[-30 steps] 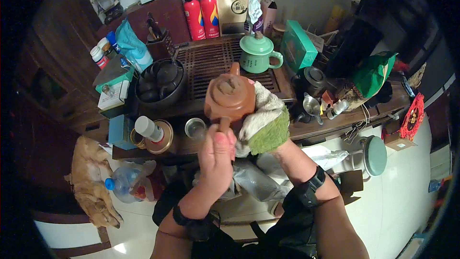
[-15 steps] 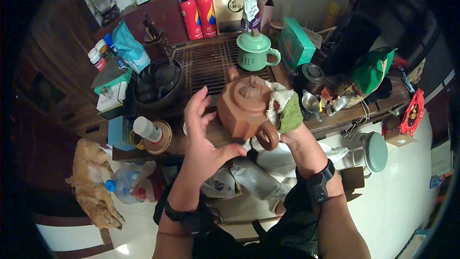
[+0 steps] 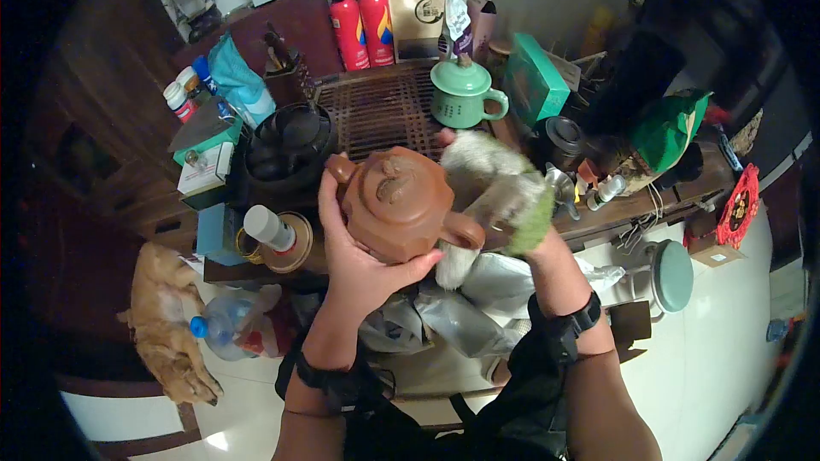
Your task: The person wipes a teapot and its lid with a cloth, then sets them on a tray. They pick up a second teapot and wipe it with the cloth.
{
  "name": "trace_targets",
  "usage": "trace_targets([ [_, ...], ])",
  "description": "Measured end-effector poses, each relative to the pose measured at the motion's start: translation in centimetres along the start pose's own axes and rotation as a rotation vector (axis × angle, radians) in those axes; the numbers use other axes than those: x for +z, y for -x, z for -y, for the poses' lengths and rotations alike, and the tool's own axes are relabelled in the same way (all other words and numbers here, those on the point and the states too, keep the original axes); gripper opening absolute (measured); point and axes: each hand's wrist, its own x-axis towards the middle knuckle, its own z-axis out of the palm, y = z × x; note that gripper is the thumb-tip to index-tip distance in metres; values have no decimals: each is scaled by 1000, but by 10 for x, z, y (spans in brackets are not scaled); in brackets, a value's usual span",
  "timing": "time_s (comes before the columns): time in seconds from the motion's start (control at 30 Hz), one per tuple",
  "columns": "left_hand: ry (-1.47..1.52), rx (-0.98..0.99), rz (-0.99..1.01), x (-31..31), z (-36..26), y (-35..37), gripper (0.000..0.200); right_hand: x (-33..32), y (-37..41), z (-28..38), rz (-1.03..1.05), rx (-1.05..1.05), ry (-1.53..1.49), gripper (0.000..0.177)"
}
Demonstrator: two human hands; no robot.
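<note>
Since half a second ago the brown teapot (image 3: pixel 400 205) has swung round and shifted to the person's left, its spout now pointing left instead of away, and the left hand (image 3: pixel 363 273), which stood spread and apart from it, has come in under it. That hand is partly curled, palm up, with the fingers along the pot's far left side and the thumb along its near side, bearing it with the lid on. The right hand (image 3: pixel 500 192) is wrapped in a white and green cloth (image 3: pixel 483 158), blurred, just beside the pot on the handle side; how far its fingers are bent, and whether the cloth touches the pot, cannot be told. The teapot is held up over the front of the dark table (image 3: pixel 632 212), nearer the person than the slatted tray (image 3: pixel 376 111). On the tray's far right part stands a lidded green mug (image 3: pixel 461 102); left of the tray is a black bowl (image 3: pixel 286 179) with dark cups in it. A white-capped bottle (image 3: pixel 269 229) is near the table's front left. Two red canisters (image 3: pixel 348 30) stand behind the tray. Below, a dog (image 3: pixel 166 324) lies on the floor at left, beside a large water bottle (image 3: pixel 226 324), and a stool (image 3: pixel 670 277) stands at right.
</note>
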Motion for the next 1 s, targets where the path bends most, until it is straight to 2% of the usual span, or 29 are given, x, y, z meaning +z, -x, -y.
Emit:
trace_targets([
  [0.07,-67,7,-19,-3,-5,-3,117,-16,5,6,-15,109,-486,55],
  [0.1,-99,7,-28,-4,-7,-4,116,-16,3,14,-67,34,-106,55],
  [0.17,-99,-37,-58,-2,-8,-4,116,-29,9,24,9,120,123,56],
  [0.23,-115,-60,-79,1,-8,-2,115,-18,15,26,-47,81,96,64],
  [0.3,-148,-60,-95,5,-6,0,115,-8,28,29,-66,176,-237,66],
  [0.37,-125,-73,-112,9,-6,1,114,14,19,50,-64,92,-238,64],
  [0.4,-112,-80,-120,11,-6,1,114,14,19,50,-70,159,-135,64],
  [0.47,-188,-79,-159,14,-2,8,113,14,17,48,-5,12,346,55],
  [0.5,-226,-79,-178,15,-1,10,113,21,15,51,-82,-79,455,55],
  [0.6,-168,-56,-199,23,-1,13,115,32,26,42,-135,-90,515,43],
  [0.7,-174,12,-228,31,3,16,116,33,32,36,-184,-195,939,33],
  [0.8,-244,126,-214,33,5,16,115,27,30,34,-169,-80,714,32],
  [0.9,-246,78,-192,35,0,17,110,18,17,48,-42,68,775,33],
  [1.0,-275,96,-220,36,4,17,108,17,22,28,-97,-24,749,34],
])
